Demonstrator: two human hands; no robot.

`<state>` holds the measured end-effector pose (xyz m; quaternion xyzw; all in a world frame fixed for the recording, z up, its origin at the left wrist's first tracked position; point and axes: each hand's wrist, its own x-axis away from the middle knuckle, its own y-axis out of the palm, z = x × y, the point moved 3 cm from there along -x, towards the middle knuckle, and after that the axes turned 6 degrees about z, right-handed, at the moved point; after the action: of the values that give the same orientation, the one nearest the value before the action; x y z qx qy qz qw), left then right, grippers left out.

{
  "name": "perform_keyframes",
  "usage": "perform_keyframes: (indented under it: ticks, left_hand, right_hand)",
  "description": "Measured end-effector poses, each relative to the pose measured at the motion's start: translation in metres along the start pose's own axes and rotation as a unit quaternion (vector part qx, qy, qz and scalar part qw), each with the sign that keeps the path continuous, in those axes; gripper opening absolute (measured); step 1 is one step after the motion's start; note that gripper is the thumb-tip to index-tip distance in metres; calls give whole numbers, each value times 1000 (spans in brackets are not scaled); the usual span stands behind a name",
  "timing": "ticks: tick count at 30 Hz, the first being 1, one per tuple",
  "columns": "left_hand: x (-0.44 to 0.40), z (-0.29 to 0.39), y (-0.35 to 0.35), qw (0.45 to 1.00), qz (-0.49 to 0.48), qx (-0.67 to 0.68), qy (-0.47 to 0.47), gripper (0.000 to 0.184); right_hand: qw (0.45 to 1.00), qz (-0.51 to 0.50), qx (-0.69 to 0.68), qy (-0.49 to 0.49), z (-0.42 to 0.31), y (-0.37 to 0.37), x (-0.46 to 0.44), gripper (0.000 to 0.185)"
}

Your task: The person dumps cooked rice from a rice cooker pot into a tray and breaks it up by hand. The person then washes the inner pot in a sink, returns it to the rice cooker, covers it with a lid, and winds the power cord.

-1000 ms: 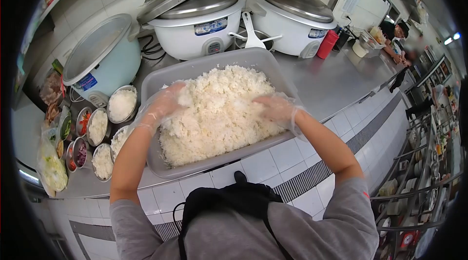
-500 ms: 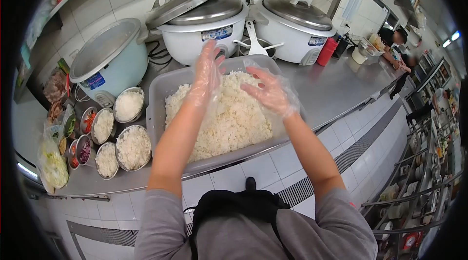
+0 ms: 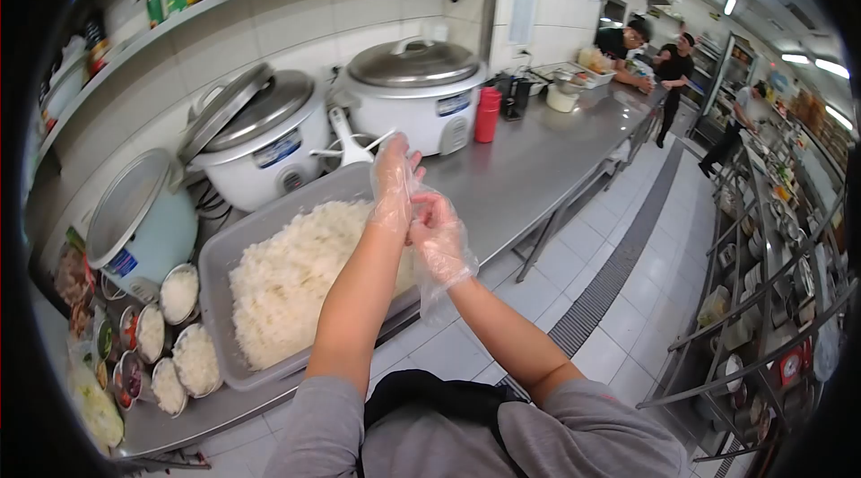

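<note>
Both my hands wear clear, loose plastic gloves and hang over the right end of a grey plastic tub (image 3: 213, 285) heaped with cooked white rice (image 3: 289, 276). My left hand (image 3: 393, 180) points up and away, its fingers stretched out and holding nothing. Close against its wrist is my right hand (image 3: 437, 238), with bent fingers pinching at the left plastic glove (image 3: 388, 213); the fingertips are partly hidden. Metal bowls of rice (image 3: 195, 360) stand left of the tub. Behind it, a white rice paddle (image 3: 348, 139) stands near the cookers.
Along the wall stand large rice cookers (image 3: 413, 101), one with an extra lid (image 3: 224, 110) leaning on it. A red bottle (image 3: 486, 115) is farther right on the steel counter (image 3: 538, 164). Co-workers (image 3: 619, 52) are at the far end. Racks (image 3: 762, 299) line the right.
My view has swung to the right. My hands, apart over the rice before, have come together, and my right fingers have closed at the left glove's wrist.
</note>
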<state>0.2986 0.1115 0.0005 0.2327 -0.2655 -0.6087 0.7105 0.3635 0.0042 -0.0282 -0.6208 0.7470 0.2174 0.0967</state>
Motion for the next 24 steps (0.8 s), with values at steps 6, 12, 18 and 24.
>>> perform_keyframes:
  ticks: [6,12,18,24]
  left_hand:
    - [0,-118,98,998,-60,-23,-27,42]
    - [20,-190,179,991,4,-80,-108,41]
    - [22,-250,208,981,-93,-144,-88,33]
    - [-33,-285,185,817,-214,-461,273,25]
  right_hand:
    - [994,91,-5,-59,-25,-148,-49,18]
    - [995,38,68,-60,-39,-264,-54,42]
    - [979,-64,175,-79,-30,-320,-88,15]
    - [920,133,346,-124,-45,-351,-119,9]
